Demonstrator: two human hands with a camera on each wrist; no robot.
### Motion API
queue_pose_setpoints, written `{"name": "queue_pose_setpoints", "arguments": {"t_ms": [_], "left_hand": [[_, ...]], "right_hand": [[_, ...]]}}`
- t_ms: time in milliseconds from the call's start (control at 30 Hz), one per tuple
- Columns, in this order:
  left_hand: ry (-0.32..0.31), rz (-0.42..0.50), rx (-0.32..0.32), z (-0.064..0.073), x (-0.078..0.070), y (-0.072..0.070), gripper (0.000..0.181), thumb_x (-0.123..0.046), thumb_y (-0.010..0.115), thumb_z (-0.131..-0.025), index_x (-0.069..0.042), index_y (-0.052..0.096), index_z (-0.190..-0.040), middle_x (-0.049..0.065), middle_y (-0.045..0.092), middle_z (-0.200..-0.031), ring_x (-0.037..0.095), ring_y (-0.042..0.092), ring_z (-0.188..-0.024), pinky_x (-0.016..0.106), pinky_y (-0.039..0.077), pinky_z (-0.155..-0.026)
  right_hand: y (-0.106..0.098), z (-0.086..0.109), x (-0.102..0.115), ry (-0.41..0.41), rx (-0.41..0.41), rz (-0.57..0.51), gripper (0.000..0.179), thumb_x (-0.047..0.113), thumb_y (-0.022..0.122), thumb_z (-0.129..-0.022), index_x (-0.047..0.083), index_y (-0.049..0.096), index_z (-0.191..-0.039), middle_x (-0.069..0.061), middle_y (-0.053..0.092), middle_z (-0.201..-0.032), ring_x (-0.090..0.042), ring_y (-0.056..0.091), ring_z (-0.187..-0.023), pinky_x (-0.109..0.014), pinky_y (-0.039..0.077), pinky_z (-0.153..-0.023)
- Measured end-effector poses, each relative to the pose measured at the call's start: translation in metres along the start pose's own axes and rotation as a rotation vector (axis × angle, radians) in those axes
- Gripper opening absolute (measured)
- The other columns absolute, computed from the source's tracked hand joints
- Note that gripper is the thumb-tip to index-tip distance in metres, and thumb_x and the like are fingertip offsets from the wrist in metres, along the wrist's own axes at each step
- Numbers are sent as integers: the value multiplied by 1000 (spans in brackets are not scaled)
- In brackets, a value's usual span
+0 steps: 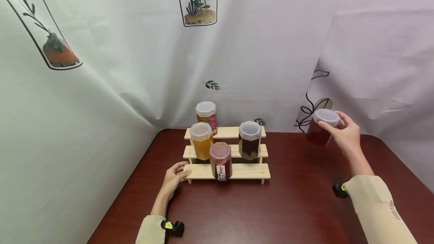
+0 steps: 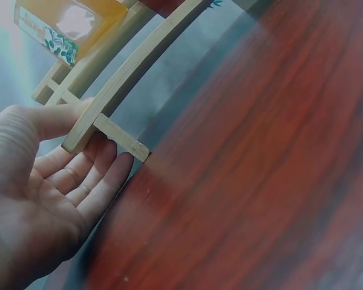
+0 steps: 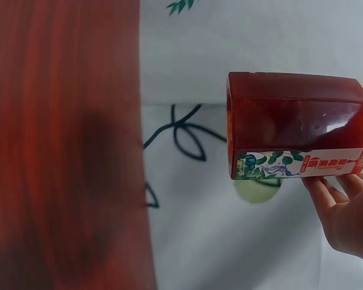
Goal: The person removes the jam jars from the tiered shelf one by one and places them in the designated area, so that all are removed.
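My right grip [image 1: 345, 133] pinches the dark red, faceted plastic jar [image 3: 299, 124] up by its translucent white lid [image 1: 326, 117], its long axis near upright, base down, clear of the dark red-brown wooden tabletop [image 1: 285, 206] toward the back right corner. The pale, three-step wooden rack [image 1: 249, 170] lies well to my left, near the back edge, its boards running roughly along that edge. My left grip [image 1: 173, 178] holds the front board's left end, thumb above and fingers beneath. So the rack's right end faces the jar, and my right grip is the nearer to that end. The closest neighbour there is the dark brown faceted jar [image 1: 249, 146], right of centre on the middle step.
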State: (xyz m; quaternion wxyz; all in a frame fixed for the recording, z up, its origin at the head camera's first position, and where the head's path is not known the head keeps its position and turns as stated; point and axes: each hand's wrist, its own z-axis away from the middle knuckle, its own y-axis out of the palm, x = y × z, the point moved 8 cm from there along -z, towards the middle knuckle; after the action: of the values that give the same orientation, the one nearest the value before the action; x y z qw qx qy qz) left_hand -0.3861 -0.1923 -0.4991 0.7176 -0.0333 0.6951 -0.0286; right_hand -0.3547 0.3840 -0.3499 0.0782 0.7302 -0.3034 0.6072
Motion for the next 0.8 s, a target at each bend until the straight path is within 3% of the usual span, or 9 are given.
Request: {"name": "queue_pose_setpoints", "arguments": {"t_ms": [200,400,500,667,800], "left_hand": [[22,9,-21,2,-1,-1,49,-3,70,-85,10,53,-129,-2,63,-87,4,62,-69,18,53,-63],[1,34,-29,2,-2,-1,50,-3,70,-86,9,53,-131,2,64,-91,3,61,-70,17,53,-64],[-5,32,-37,1,-2,-1,50,-3,69,-86,8,52,-132,-1,61,-91,2,60,-70,17,53,-64],[-12,41,-48,2,-2,0,49,0,67,-87,9,52,-133,-4,56,-87,2,59,-68,17,53,-62],[-9,47,-43,2,-2,0,48,1,67,-87,10,52,-132,-4,57,-85,2,59,-67,17,53,-61]], "right_hand": [[-9,4,-17,31,-29,-12,76,21,79,-82,7,41,-147,17,59,-120,14,51,-89,2,42,-74],[-7,7,-28,45,-38,-4,77,21,79,-82,6,41,-147,15,60,-123,16,51,-86,1,43,-72],[-1,8,-31,62,-32,-1,77,22,79,-82,5,40,-147,9,59,-128,16,51,-85,1,43,-72],[11,9,-37,79,-8,7,80,24,77,-84,4,36,-149,-20,47,-146,14,50,-90,1,42,-73],[14,10,-43,100,-17,7,80,25,77,-84,5,36,-150,-24,43,-147,14,50,-92,2,42,-73]]}}
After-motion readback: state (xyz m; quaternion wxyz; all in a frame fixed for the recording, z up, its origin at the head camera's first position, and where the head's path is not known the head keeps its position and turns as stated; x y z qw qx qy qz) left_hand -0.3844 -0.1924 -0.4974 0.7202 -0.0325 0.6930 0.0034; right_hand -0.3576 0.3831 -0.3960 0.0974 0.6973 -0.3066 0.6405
